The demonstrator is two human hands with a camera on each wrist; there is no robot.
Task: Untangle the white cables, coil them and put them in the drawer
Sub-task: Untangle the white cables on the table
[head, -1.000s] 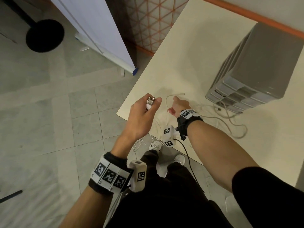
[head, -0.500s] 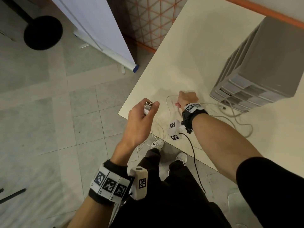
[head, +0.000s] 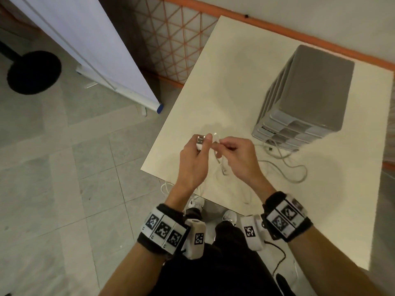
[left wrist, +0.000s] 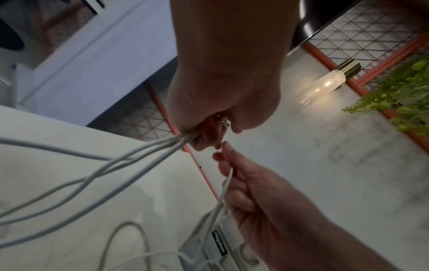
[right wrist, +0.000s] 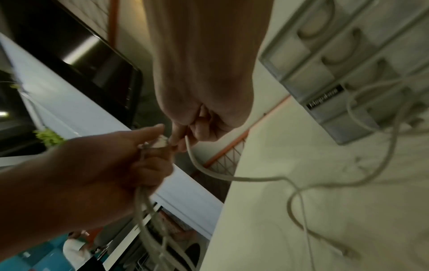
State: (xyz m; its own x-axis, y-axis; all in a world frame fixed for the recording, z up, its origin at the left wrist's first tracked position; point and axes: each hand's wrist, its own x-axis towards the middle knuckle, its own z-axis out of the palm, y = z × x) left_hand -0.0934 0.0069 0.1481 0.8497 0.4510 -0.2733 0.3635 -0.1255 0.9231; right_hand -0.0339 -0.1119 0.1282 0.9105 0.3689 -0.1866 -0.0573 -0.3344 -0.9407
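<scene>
Over the table's near left corner my left hand (head: 193, 157) grips a white cable's USB plug (head: 200, 140) under the thumb. Several white strands (left wrist: 130, 157) trail out of its fist. Right beside it, my right hand (head: 235, 153) pinches another stretch of white cable (right wrist: 209, 173) close to the plug. That stretch runs back across the cream table (head: 213, 86) to loose white loops (head: 287, 165) in front of the grey drawer unit (head: 305, 97). More strands hang from my left hand (right wrist: 104, 165) past the table edge. All the drawers look closed.
The drawer unit stands at the table's far right, by the wall with the orange trim (head: 320, 42). A white board (head: 85, 45) leans on the tiled floor to the left, near a round black base (head: 34, 72). My feet (head: 229, 216) are under the near edge.
My right hand has drawn back from the table surface with a cable and now meets my left hand at the plug. The left hand has stayed roughly in place.
</scene>
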